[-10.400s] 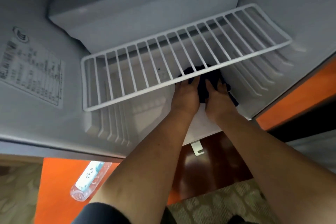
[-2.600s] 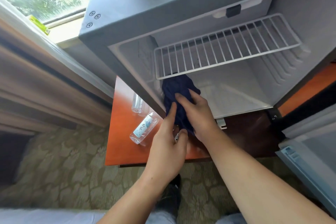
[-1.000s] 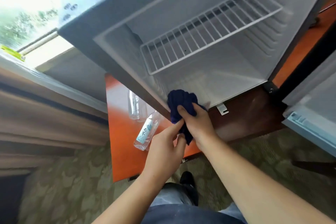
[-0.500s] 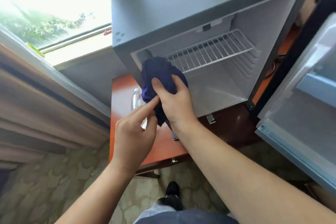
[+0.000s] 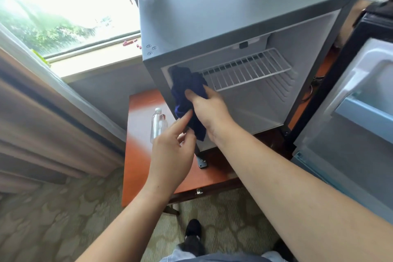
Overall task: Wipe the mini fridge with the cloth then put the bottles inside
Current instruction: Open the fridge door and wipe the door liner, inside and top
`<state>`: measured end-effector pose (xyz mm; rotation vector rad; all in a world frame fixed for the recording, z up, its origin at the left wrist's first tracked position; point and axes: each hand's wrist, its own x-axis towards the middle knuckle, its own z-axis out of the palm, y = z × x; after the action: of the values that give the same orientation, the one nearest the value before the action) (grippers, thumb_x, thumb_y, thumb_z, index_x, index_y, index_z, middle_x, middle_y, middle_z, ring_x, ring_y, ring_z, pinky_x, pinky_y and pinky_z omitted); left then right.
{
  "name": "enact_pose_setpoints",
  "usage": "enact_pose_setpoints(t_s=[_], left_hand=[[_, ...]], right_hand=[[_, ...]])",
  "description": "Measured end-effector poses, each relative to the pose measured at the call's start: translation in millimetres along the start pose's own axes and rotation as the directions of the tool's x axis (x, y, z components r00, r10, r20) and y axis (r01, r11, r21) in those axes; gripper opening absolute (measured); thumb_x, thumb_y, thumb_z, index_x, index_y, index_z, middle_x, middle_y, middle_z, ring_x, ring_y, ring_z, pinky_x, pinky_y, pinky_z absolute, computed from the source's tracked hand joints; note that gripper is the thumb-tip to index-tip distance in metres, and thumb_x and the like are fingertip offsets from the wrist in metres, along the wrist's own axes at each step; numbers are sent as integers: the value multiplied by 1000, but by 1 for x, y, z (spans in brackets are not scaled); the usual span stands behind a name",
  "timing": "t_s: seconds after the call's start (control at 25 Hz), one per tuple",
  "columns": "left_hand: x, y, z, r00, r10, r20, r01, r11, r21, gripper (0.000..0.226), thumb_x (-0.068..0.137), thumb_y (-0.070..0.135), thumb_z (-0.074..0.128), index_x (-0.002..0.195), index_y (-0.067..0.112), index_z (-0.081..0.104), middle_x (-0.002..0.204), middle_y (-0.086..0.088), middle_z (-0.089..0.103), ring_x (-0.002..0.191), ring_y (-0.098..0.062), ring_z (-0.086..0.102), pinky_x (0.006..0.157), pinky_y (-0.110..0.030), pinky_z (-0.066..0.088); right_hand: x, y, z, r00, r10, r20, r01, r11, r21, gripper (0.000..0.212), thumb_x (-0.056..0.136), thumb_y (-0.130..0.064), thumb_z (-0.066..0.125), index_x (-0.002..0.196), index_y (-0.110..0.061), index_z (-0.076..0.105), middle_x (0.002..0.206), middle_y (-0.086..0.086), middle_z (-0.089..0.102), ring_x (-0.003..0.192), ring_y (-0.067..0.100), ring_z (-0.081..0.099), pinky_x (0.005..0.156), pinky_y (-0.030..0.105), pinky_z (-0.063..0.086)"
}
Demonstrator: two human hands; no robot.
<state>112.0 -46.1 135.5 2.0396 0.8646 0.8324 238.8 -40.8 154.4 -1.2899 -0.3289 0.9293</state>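
Observation:
The grey mini fridge stands open on an orange-brown table, with a white wire shelf inside. My right hand grips a dark blue cloth pressed against the fridge's front left edge, near the upper left corner of the opening. My left hand is just below, thumb and forefinger touching the cloth's hanging lower end. A clear plastic bottle stands on the table left of the fridge, partly hidden by my left hand.
The open fridge door swings out on the right. A window and sill are behind at left, with curtains along the left side. Patterned carpet lies below; my shoe is near the table edge.
The cloth has come out from the fridge floor and risen to the upper left front edge, held in my right hand. My view has pulled back and up, showing the fridge top.

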Motion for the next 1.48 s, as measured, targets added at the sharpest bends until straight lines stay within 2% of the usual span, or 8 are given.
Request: enact_pose_setpoints(t_s=[0.24,0.32,0.48,0.68,0.8,1.08,1.28,1.48], left_hand=[[19,23,-2,995,78,-61,-79,997,-25,53,94,16,51,131,53,59,90,12,73,85,-23,69,92,-43,56],[23,25,7,997,59,-45,-62,996,-66,48,94,12,52,129,42,64,82,3,71,75,-22,65,75,-40,57],[21,17,28,995,-26,-100,10,988,-156,31,96,2,56,116,23,65,93,33,69,91,8,66,72,-6,48],[46,24,64,954,-301,-8,248,799,-548,54,93,23,63,143,24,43,108,25,73,108,1,69,93,-26,56],[74,40,79,944,-306,125,306,665,-681,49,90,24,62,138,21,56,121,5,74,117,-13,69,104,-40,52],[95,87,131,934,-102,342,312,699,-644,43,94,19,59,135,31,62,128,3,71,121,-16,67,108,-45,50],[118,125,166,911,4,412,243,803,-544,34,95,19,59,121,39,67,116,14,75,110,-3,69,98,-30,56],[143,123,169,907,-32,420,234,869,-437,30,94,25,54,101,50,70,102,25,74,97,6,68,87,-26,55]], right_hand=[[8,-21,1,963,-256,85,264,959,-101,12,94,-20,62,99,-12,70,88,13,76,77,26,76,71,43,64],[11,-22,-6,959,-256,125,271,954,-127,10,94,-20,63,96,-24,72,87,4,77,78,18,75,68,34,62],[18,-5,-29,966,-205,156,235,949,-208,21,93,-21,68,83,-39,63,78,-22,67,75,-9,65,67,9,53],[21,-7,-60,963,-268,-30,267,963,-27,14,94,-18,67,105,-25,72,99,2,78,97,18,74,87,40,60],[28,-32,-81,925,-377,-43,373,924,-83,18,92,-21,68,109,-27,72,105,-1,77,104,20,72,94,47,57],[32,-59,-144,847,-413,-334,441,897,10,19,93,-27,65,109,-23,73,105,5,77,102,24,73,92,48,58],[36,-81,-173,795,-410,-446,486,871,66,23,94,-28,60,115,-28,71,106,-1,77,101,17,73,78,27,58],[47,-75,-158,817,-375,-438,440,896,53,43,100,-22,49,141,-36,50,132,-4,66,123,14,61,109,39,46]])
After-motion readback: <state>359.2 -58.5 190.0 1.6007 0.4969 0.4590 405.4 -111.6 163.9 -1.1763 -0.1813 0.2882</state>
